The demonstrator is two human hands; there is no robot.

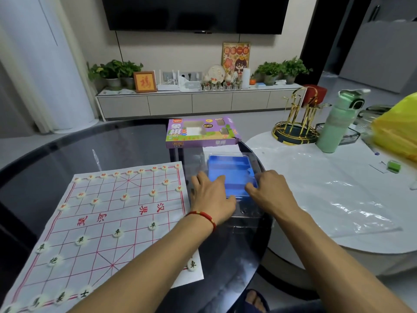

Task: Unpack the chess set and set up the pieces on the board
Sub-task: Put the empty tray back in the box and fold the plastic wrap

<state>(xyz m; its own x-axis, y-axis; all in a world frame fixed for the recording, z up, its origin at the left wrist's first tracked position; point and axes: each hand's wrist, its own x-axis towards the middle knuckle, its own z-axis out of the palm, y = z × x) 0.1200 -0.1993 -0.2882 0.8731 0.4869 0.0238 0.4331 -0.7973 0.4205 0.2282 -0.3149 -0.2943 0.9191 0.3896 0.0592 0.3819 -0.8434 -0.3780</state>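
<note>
My board [126,213] is white with a red grid and red characters. The tray [230,175] is blue, the box [202,132] purple, and my wrist string [203,216] red. Pieces [117,232] are white.

A dark television [195,13] hangs on the far wall above a long low cabinet [191,103]. On the cabinet stand potted plants [114,72] at the left end and more potted plants [283,70] at the right, with a framed red character [145,82], a white router [168,83] and a cartoon picture [236,56] between them. To the right, a white round desk [316,199] carries a gold rack [297,118], a mint-green bottle [337,123], a yellow bag [399,129] and a clear plastic sheet [327,195].
</note>
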